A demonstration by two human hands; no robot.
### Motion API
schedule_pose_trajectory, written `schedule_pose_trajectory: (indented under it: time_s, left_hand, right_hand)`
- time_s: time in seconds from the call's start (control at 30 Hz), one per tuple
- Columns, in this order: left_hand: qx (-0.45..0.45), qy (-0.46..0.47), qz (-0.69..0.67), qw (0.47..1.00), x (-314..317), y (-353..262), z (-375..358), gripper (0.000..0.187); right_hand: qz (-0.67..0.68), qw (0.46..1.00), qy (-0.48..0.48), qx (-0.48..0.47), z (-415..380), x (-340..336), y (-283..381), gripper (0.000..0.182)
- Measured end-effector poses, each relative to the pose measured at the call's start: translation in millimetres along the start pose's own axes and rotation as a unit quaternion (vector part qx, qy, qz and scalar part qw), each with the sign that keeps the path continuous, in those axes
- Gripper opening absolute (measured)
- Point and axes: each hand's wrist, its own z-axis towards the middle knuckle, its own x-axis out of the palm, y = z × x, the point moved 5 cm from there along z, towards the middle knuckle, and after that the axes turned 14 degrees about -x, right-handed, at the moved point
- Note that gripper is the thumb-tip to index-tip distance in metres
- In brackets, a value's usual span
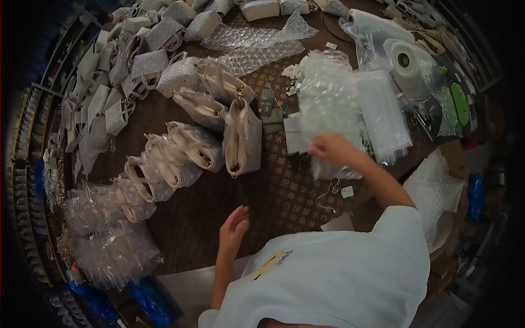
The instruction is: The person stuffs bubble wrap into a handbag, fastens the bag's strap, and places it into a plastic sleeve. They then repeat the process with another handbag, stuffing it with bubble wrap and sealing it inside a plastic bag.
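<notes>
Right hand at frame centre-right, fingers closed on bubble wrap sheet, which extends up-frame from grip. Left hand lower centre, open, empty, hovering above table. Nearest handbag left of right hand, long axis vertical in frame.

Left hand open, right hand outstretched

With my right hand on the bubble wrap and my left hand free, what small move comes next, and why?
Probably lift one bubble wrap sheet clear with the right hand: it grips the pile's edge, while the open left hand holds nothing, near the unwrapped handbags.
</notes>
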Motion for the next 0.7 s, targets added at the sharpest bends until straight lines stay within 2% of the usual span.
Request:
schedule_pose_trajectory:
  time_s: [0.03, 0.07, 0.13, 0.2, 0.23, 0.27, 0.3, 0.33, 0.37, 0.4, 0.43, 0.47, 0.5, 0.53, 0.57, 0.6, 0.63, 0.67, 0.7]
  left_hand:
    - [-0.003, 0.056, -0.021, 0.998, 25.2, 0.2, 1.7, 0.068]
    - [-0.002, 0.069, -0.015, 0.997, 45.4, -1.4, -1.5, 0.071]
    - [-0.003, 0.082, -0.021, 0.996, 61.1, 5.9, -8.2, 0.075]
    - [0.094, -0.068, 0.029, 0.993, 47.9, 16.9, -5.8, 0.073]
    - [0.103, -0.035, -0.063, 0.992, 32.4, 23.9, 2.2, 0.061]
    - [0.102, -0.043, -0.068, 0.992, 10.1, 30.7, -3.9, 0.061]
    - [0.023, -0.043, -0.080, 0.996, -9.6, 34.1, -13.7, 0.057]
    - [-0.060, -0.043, -0.096, 0.993, -28.2, 44.4, -24.4, 0.053]
    - [-0.062, -0.049, -0.108, 0.991, -50.5, 52.3, -30.6, 0.053]
    - [-0.073, -0.064, -0.083, 0.992, -72.6, 60.9, -32.5, 0.052]
    - [-0.086, -0.079, -0.059, 0.991, -87.9, 70.3, -36.8, 0.052]
    - [-0.091, -0.085, -0.069, 0.990, -98.3, 74.3, -45.4, 0.052]
    - [-0.095, -0.074, -0.097, 0.988, -106.0, 71.3, -53.0, 0.053]
    - [-0.097, -0.062, -0.125, 0.985, -108.9, 66.2, -59.3, 0.054]
    - [-0.102, -0.064, -0.130, 0.984, -104.6, 59.9, -67.8, 0.054]
    - [-0.078, -0.074, -0.151, 0.983, -96.1, 47.1, -75.9, 0.056]
    - [-0.053, -0.086, -0.173, 0.980, -88.2, 35.7, -80.7, 0.058]
    - [-0.059, -0.090, -0.179, 0.978, -81.7, 29.8, -84.2, 0.058]
    - [-0.051, -0.097, -0.163, 0.980, -75.2, 21.9, -84.5, 0.061]
  right_hand:
    - [0.049, 0.992, -0.012, -0.114, 1.3, 28.5, 39.3, 0.024]
    - [0.104, 0.990, 0.027, -0.094, 0.1, 55.2, 70.7, 0.024]
    - [0.225, 0.965, -0.013, -0.134, 5.2, 103.2, 119.1, 0.024]
    - [0.339, 0.938, -0.024, -0.069, 12.5, 136.7, 146.8, 0.023]
    - [0.341, 0.937, -0.014, -0.070, 8.0, 140.6, 158.0, 0.023]
    - [0.354, 0.932, -0.045, -0.064, 6.1, 136.6, 168.8, 0.025]
    - [0.365, 0.926, -0.075, -0.059, 5.1, 135.2, 176.0, 0.028]
    - [0.367, 0.926, -0.062, -0.060, 5.4, 137.6, 173.3, 0.028]
    - [0.105, 0.976, -0.135, -0.136, 9.0, 122.5, 166.4, 0.034]
    - [-0.167, 0.942, -0.201, -0.210, 9.6, 116.0, 168.8, 0.042]
    - [-0.166, 0.942, -0.190, -0.220, 9.9, 134.9, 159.7, 0.042]
    - [-0.063, 0.985, -0.076, -0.139, 12.8, 174.2, 134.8, 0.046]
    - [0.040, 0.997, 0.039, -0.051, 12.3, 207.4, 118.0, 0.050]
    - [0.040, 0.997, 0.046, -0.054, 11.3, 220.0, 122.2, 0.050]
    - [0.187, 0.976, 0.099, -0.044, 6.3, 242.4, 132.3, 0.052]
    - [0.327, 0.932, 0.150, -0.034, 2.9, 259.0, 144.5, 0.053]
    - [0.387, 0.908, 0.158, -0.005, 2.7, 252.9, 159.8, 0.058]
    - [0.389, 0.906, 0.167, -0.003, -0.8, 238.5, 172.6, 0.058]
    - [0.470, 0.873, 0.128, -0.027, -0.5, 209.5, 191.2, 0.062]
